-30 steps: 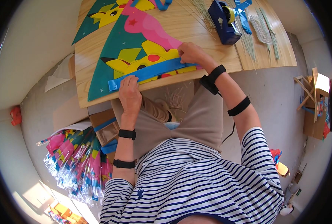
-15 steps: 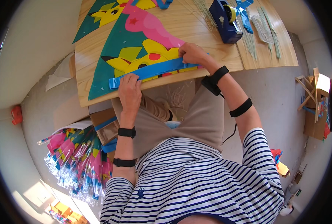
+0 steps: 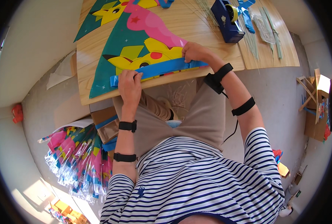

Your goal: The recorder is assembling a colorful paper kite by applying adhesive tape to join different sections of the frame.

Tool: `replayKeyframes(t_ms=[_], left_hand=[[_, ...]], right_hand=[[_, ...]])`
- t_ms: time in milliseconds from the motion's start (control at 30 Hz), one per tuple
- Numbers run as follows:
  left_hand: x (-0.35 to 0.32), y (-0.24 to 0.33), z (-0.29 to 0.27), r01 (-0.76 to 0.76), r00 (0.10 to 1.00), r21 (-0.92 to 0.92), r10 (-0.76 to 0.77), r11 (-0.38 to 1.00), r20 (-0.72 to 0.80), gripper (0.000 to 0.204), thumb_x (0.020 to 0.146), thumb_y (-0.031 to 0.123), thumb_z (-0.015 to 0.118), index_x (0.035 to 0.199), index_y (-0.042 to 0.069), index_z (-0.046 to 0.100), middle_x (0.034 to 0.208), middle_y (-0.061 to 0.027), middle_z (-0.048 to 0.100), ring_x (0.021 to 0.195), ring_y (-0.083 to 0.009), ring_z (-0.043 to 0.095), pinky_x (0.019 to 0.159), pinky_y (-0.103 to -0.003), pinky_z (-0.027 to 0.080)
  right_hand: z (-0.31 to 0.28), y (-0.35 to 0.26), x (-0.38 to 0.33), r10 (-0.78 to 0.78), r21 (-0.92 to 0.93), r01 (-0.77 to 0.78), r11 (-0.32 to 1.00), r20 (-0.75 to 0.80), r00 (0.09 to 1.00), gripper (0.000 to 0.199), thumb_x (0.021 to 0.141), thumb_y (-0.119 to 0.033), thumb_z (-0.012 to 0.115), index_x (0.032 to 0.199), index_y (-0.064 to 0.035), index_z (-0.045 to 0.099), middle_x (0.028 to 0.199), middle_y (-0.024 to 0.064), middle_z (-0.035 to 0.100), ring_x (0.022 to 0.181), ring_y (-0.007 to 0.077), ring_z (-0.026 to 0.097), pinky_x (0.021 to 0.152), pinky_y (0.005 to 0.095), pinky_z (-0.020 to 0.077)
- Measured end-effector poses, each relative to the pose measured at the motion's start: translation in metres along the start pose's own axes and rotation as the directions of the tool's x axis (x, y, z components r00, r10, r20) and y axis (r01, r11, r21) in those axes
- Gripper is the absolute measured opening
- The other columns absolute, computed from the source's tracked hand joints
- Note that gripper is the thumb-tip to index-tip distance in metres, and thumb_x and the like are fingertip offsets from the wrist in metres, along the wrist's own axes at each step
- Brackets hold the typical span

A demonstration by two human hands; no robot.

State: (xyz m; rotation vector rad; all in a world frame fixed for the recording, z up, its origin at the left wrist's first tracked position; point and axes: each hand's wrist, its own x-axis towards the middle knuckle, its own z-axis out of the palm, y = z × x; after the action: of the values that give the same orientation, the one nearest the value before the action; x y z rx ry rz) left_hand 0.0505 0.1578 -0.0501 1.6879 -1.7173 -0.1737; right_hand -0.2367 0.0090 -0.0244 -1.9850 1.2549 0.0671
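A kite sail [image 3: 115, 44] in green, pink and yellow, printed with a cartoon face, lies on the wooden table in front of me. Across its near edge runs a folded blue strip [image 3: 162, 68], its looped left end sticking out past my fingers. My left hand [image 3: 129, 86] is closed over the strip near that end, thumb against the fingers at the table edge. Farther right, my right hand [image 3: 196, 52] has its fingers curled in a pinch at the strip's upper edge. The fingertips of both hands are partly hidden.
A blue tape dispenser [image 3: 227, 24], thin sticks [image 3: 249, 44], a clear plastic tray [image 3: 263, 30] and blue strips [image 3: 246, 15] lie at the back right. Another kite sail [image 3: 102, 16] is at the far left. Bagged kites [image 3: 78, 156] and a cardboard box [image 3: 105, 119] stand left of my legs.
My right hand has shifted slightly right along the blue strip. My left hand stays near the strip's left end, its fingers a little higher. The view has moved slightly.
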Motion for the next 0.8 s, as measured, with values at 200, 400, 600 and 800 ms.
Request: replayKeyframes(t_ms=[200,400,600,800], left_hand=[[0.005,-0.001,0.003,0.067,0.997,0.060,-0.069,0.996,0.035,0.022,0.088,0.023,0.079,0.083,0.006,0.066,0.089,-0.0105,0.060,0.091,-0.0354,0.058,0.077,-0.047,0.047],[0.009,0.008,0.006,0.149,0.987,0.130,-0.156,0.980,0.039,0.038,0.082,0.036,0.085,0.081,0.004,0.064,0.090,-0.0115,0.060,0.092,-0.0332,0.058,0.079,-0.044,0.046],[0.009,0.009,0.008,0.111,0.992,0.202,-0.120,0.973,0.032,0.047,0.072,0.044,0.090,0.081,0.007,0.062,0.091,-0.0093,0.056,0.091,-0.0330,0.056,0.075,-0.046,0.048],[0.007,0.007,0.010,0.100,0.993,0.224,-0.110,0.969,0.034,0.048,0.071,0.044,0.091,0.082,0.007,0.062,0.092,-0.0089,0.056,0.092,-0.0324,0.056,0.074,-0.046,0.049]], right_hand=[[0.009,0.005,0.008,-0.146,-0.231,0.147,0.962,0.021,0.989,0.019,0.065,-0.008,0.075,0.082,0.0022,0.073,0.079,0.0180,0.072,0.077,0.0336,0.069,0.071,0.0431,0.0544],[0.019,-0.002,0.005,-0.028,-0.234,0.007,0.972,-0.087,0.996,0.017,0.066,-0.009,0.072,0.078,0.0026,0.074,0.082,0.0242,0.072,0.078,0.0419,0.070,0.070,0.0478,0.0555],[0.024,-0.003,0.004,0.020,-0.222,-0.057,0.973,-0.167,0.986,0.017,0.068,-0.009,0.068,0.079,0.0035,0.074,0.083,0.0264,0.072,0.083,0.0453,0.071,0.074,0.0503,0.0567],[0.029,-0.010,-0.010,0.074,-0.176,-0.140,0.974,-0.335,0.939,0.020,0.075,-0.008,0.059,0.084,0.0024,0.074,0.090,0.0278,0.072,0.090,0.0479,0.070,0.078,0.0519,0.0564]])
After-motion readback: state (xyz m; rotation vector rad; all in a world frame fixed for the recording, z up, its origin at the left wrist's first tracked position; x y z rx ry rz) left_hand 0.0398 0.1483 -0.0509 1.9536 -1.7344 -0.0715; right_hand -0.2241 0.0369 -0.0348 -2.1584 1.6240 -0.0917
